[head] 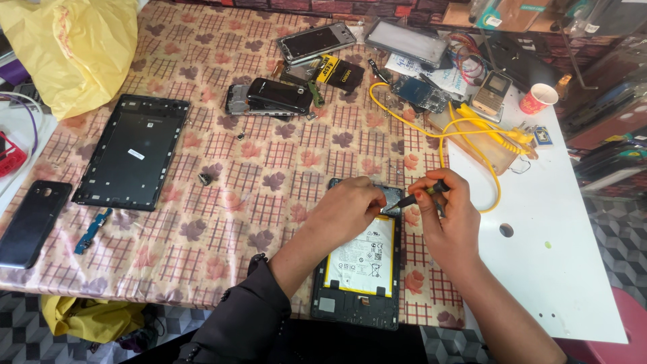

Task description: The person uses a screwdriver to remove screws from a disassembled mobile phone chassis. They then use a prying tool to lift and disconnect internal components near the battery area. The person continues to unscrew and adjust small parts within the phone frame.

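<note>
An opened tablet (357, 296) lies face down on the patterned tablecloth, its white battery (360, 259) showing. My left hand (347, 212) rests on the tablet's upper part, fingertips pinching at a small metal shield near the top edge. In my right hand (448, 216) is a small screwdriver (421, 195) with a black and yellow handle; its tip points left at that same spot, close to my left fingertips.
A black tablet back frame (131, 152) lies at the left, a dark phone (30, 222) and a blue flex part (91, 230) near the front left edge. Several phones and parts (296, 94) crowd the back. Yellow cables (465, 135), a red cup (538, 99), a white board (546, 243) at right.
</note>
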